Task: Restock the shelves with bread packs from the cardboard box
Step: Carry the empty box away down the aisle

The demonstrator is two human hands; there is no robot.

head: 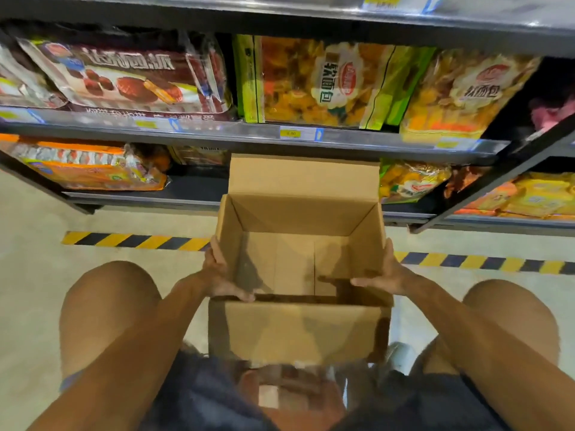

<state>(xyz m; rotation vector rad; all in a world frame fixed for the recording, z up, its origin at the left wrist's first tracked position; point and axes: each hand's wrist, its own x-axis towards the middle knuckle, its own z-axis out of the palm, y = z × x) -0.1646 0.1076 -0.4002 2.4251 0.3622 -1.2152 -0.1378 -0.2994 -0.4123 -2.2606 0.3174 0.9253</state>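
Dark shorts and two bare knees fill the bottom of the view, the person crouched before the shelves (236, 135). Between the knees stands the cardboard box (300, 259) on the pale floor (28, 275), its flaps open and its inside bare brown card with no packs in it. Both hands hold it by the sides: the left hand (222, 275) grips the left wall with the thumb hooked over the near rim, and the right hand (384, 273) grips the right wall likewise, thumb lying inside. A yellow-and-black striped tape (133, 240) runs across the floor behind the box. Bread packs (329, 82) in green and yellow wrap stand on the middle shelf right above the box, beside a dark brown pack (130, 79) to the left. More orange and yellow packs lie on the lowest shelf.
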